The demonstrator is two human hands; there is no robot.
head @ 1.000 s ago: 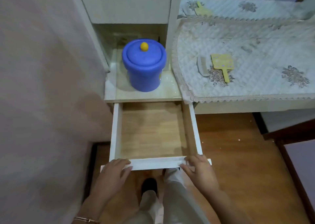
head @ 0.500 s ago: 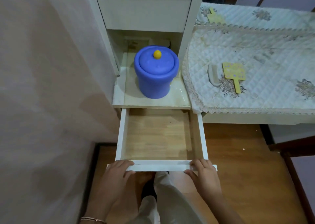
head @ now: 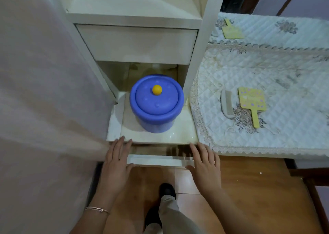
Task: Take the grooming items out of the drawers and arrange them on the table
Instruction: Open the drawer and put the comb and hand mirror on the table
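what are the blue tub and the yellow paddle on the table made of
Blue tub: likely moulded plastic, smooth with a soft sheen. Yellow paddle: flat, matte, printed dots; plastic or painted wood, cannot tell which.

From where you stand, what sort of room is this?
Probably a home bedroom's dressing corner: a white drawer unit, a quilt-covered table beside it, and a comb and yellow handled paddle, perhaps a mirror, lying there.
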